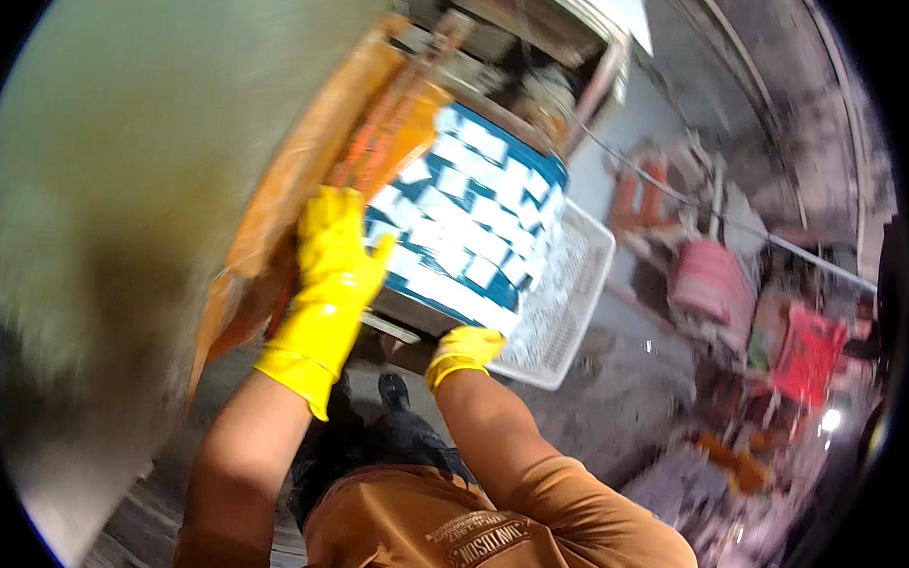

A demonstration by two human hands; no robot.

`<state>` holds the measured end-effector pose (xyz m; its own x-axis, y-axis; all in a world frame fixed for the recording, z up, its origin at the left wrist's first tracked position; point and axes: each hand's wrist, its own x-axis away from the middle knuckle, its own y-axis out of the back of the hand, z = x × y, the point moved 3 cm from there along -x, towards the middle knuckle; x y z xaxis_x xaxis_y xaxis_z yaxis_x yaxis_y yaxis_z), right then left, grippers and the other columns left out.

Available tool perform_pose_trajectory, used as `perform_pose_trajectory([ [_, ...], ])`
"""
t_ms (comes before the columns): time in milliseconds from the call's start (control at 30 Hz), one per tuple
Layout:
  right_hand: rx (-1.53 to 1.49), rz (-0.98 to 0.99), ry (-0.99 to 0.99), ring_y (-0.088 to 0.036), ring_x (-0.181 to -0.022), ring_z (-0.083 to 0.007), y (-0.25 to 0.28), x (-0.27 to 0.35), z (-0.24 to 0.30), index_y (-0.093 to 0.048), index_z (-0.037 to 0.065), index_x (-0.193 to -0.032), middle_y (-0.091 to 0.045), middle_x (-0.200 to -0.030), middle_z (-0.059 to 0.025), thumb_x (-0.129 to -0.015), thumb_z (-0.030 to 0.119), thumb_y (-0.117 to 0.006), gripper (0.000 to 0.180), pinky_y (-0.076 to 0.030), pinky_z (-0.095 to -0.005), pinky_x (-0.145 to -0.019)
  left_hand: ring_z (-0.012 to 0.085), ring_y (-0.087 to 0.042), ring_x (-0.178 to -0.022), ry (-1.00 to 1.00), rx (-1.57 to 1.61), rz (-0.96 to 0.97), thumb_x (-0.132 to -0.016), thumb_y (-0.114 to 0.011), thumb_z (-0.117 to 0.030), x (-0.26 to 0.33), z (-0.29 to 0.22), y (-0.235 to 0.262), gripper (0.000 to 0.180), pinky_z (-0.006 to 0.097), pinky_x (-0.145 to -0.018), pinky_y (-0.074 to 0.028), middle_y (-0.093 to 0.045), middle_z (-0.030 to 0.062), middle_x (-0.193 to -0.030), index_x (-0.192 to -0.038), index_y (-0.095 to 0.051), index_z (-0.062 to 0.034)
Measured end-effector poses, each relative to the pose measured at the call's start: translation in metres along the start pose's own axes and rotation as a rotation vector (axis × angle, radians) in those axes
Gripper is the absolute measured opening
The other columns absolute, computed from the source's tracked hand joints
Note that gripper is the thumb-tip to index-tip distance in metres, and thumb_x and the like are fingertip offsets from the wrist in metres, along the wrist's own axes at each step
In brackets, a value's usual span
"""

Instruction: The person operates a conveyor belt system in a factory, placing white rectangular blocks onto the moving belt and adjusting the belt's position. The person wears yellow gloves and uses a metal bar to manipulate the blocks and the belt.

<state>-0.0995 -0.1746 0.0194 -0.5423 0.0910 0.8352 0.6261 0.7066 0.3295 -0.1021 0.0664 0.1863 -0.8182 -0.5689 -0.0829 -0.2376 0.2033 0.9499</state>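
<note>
White flat rectangular pieces (460,216) lie in many rows on a dark blue-green conveyor belt (415,190). My left hand (336,242), in a yellow rubber glove, is at the belt's left edge, beside an orange plastic sheet (408,132). Its fingers stretch forward, with the thumb apart, and nothing shows in its grasp. At the belt's near right corner is my right hand (466,349), also gloved in yellow. Its fingers are bent and pressed together against the edge; whatever they grip is hidden.
A white perforated plastic basket (594,251) with whitish contents stands at the belt's right end. Farther right are a pinkish-red container (711,283) and a red crate-like object (811,349). A thin pipe (767,235) crosses there. An orange-edged panel (267,197) runs along the left.
</note>
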Motion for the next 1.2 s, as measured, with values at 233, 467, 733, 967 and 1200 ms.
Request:
perform_pose_trajectory([
  [233,0.051,-0.258,0.132,-0.061,-0.129,-0.0328,-0.002,0.014,-0.008,-0.067,0.014,-0.138,-0.066,-0.138,-0.0079,-0.1,0.041,-0.056,0.048,-0.046,-0.0524,-0.104,0.0429,-0.05,-0.135,-0.161,0.273,-0.33,-0.087,-0.075,-0.031,0.201,0.027,0.065,0.066,0.05,-0.115,-0.039,-0.055,0.0242,-0.144,-0.143,-0.054,-0.0025],
  [467,1.023,-0.811,0.599,-0.068,-0.116,-0.0299,-0.092,-0.017,-0.055,-0.064,0.018,-0.14,-0.069,-0.131,-0.0082,-0.103,0.044,-0.053,0.046,-0.054,-0.0631,-0.085,0.0355,-0.052,-0.139,1.587,0.158,0.57,-0.089,-0.068,-0.056,0.676,0.181,0.038,0.074,0.045,-0.115,-0.04,-0.055,0.0163,-0.15,-0.147,-0.057,-0.0124],
  [733,0.055,-0.312,0.719,-0.064,-0.096,-0.0256,-0.155,-0.025,-0.004,-0.067,0.012,-0.125,-0.067,-0.108,-0.007,-0.101,0.043,-0.057,0.04,-0.052,-0.0516,-0.075,0.0419,-0.067,-0.108,2.089,0.256,0.224,-0.087,-0.073,-0.04,1.001,0.065,-0.041,0.048,0.048,-0.09,-0.055,-0.072,0.021,-0.115,-0.123,-0.072,-0.0085],
  [967,-0.467,0.162,0.71,-0.061,-0.078,-0.0218,-0.184,0.021,0.101,-0.069,0.007,-0.111,-0.065,-0.087,-0.0059,-0.1,0.043,-0.061,0.039,-0.05,-0.0415,-0.067,0.0419,-0.07,-0.098,2.074,0.784,0.03,-0.089,-0.07,-0.037,0.985,0.103,-0.174,0.046,0.049,-0.083,-0.057,-0.075,0.0198,-0.107,-0.122,-0.071,-0.0049],
  [1200,-0.695,-0.316,1.509,-0.06,-0.121,-0.0244,0.02,0.278,0.394,-0.063,0.001,-0.13,-0.066,-0.129,-0.0083,-0.096,0.03,-0.074,0.047,-0.046,-0.0419,-0.107,0.0409,-0.07,-0.1,1.986,0.777,-0.228,-0.088,-0.071,-0.036,0.986,0.316,-0.063,0.048,0.048,-0.084,-0.056,-0.074,0.0204,-0.109,-0.123,-0.07,-0.0034],
])
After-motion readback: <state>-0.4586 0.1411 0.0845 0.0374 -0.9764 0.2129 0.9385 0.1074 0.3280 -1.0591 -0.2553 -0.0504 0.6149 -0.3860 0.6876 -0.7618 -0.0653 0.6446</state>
